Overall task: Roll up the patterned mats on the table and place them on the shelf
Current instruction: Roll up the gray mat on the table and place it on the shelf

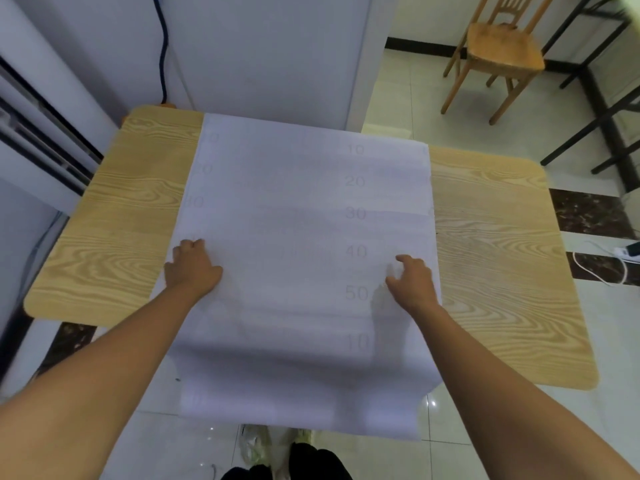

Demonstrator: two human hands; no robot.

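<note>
A pale white mat [298,216] lies unrolled, back side up, across the middle of the wooden table [502,271]. Faint numbers from 10 to 50 run down it. Its near end hangs over the front table edge toward the floor. My left hand [192,268] rests on the mat near its left edge, fingers bent with their tips on the sheet. My right hand [414,282] touches the mat close to its right edge, fingers loosely curved. Neither hand holds anything.
A white appliance or cabinet [270,53] stands behind the table with a dark cable [162,57] running down beside it. A wooden chair [498,53] and a black metal frame [602,98] stand at the back right. A white power strip with cord [620,254] lies on the tiled floor.
</note>
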